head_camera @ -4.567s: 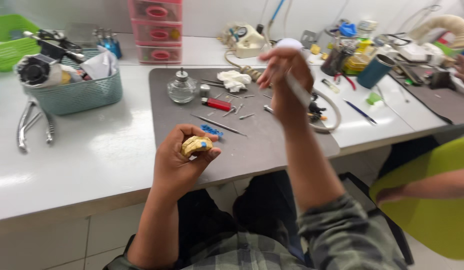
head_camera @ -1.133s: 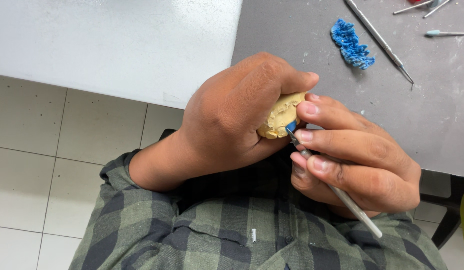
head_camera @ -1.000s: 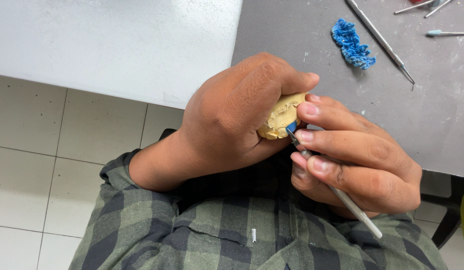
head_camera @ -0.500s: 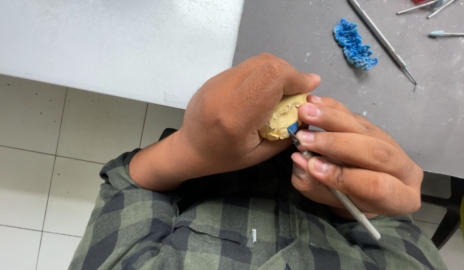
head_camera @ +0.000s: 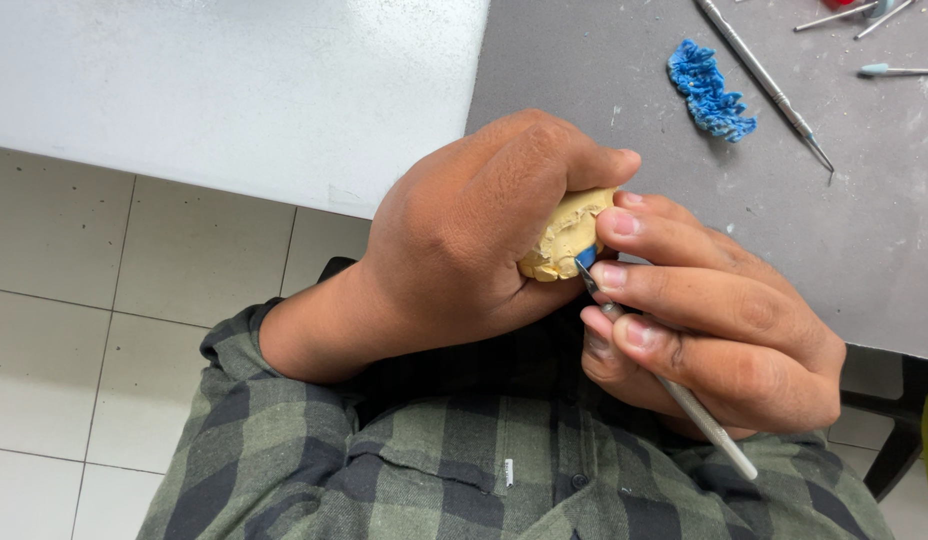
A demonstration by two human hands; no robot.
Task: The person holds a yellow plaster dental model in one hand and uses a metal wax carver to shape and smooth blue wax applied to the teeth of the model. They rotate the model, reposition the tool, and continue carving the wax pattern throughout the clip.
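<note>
My left hand [head_camera: 464,240] is closed around a small yellow plaster dental cast [head_camera: 564,235], held over my lap just off the table edge. My right hand [head_camera: 714,320] grips a thin metal hand instrument [head_camera: 684,400] like a pen. Its tip carries a bit of blue material and touches the lower edge of the cast. Most of the cast is hidden by my left fingers.
A grey mat [head_camera: 684,120] covers the table to the right, next to a white tabletop [head_camera: 234,90]. On the mat lie a lump of blue wax [head_camera: 709,90], a long metal probe [head_camera: 764,80] and more small tools [head_camera: 884,70] at the top right. Tiled floor [head_camera: 84,330] lies below left.
Since the earliest frame my view has dropped from the whole bench to my lap and both hands have come together on the cast. Over the last second the hands barely shift.
</note>
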